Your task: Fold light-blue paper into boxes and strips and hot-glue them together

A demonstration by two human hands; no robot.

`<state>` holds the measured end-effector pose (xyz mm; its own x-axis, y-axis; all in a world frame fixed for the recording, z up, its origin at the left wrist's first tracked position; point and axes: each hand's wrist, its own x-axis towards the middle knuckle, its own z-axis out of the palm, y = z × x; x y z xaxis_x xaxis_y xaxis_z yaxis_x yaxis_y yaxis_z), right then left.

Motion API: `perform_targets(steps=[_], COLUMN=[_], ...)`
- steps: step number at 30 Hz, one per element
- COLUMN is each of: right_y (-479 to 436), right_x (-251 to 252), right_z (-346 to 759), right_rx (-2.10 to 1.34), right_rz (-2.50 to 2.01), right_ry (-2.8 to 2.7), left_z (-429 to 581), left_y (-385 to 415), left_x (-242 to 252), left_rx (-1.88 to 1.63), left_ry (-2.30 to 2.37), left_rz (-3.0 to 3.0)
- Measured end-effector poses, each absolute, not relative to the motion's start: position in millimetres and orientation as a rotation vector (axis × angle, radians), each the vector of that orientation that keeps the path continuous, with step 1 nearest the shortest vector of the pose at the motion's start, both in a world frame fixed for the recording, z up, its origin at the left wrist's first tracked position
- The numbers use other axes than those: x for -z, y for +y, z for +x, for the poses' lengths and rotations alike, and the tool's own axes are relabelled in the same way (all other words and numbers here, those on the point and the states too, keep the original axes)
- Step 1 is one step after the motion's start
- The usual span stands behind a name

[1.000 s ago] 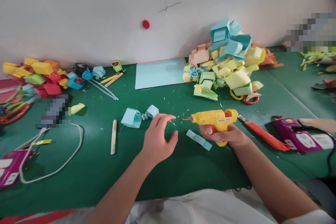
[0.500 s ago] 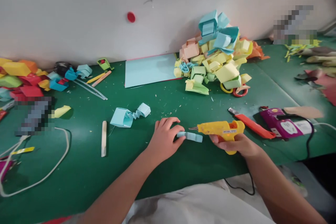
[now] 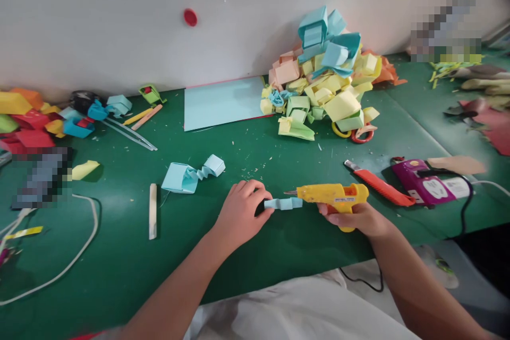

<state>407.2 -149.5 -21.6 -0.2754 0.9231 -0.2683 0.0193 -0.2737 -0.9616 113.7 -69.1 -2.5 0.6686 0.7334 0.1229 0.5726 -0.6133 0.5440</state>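
Between thumb and fingers, my left hand pinches one end of a small folded light blue paper strip, low over the green table. My right hand is wrapped round the handle of a yellow glue gun. The gun points left, and its metal nozzle is just above the strip's right part; whether they touch I cannot tell. Left of my left hand lies a light blue paper piece joined by a pleated strip to a smaller box shape.
A pile of folded papers stands at the back, beside a flat light blue sheet. A red cutter and a purple power socket lie at the right. On the left are a wooden stick and a white cable.
The view has shifted slightly. My left hand and the blue strip have moved a little left, and the strip is now more level. The glue gun stays in my right hand, its nozzle near the strip.
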Motion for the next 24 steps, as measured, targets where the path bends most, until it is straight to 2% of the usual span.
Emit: perform_targets(steps=[7,13,24], right_y=[-148.9,-148.9,-146.6], right_x=[22.1,26.2,22.3], right_z=[406.3,405.7,391.1], right_rx=[-1.626,-1.63,-1.624], right_rz=[-1.243,-1.226,-1.248], right_ry=[-1.259,-1.268,-1.284], left_z=[102.5,95.1,106.9], left_y=[-66.9,-70.9,-82.2], left_x=[-16.0,-20.1,-25.9], left_rx=[-0.564,-0.851,-1.326], left_ry=[0.951,0.781,0.866], left_rz=[2.009,1.668,2.226])
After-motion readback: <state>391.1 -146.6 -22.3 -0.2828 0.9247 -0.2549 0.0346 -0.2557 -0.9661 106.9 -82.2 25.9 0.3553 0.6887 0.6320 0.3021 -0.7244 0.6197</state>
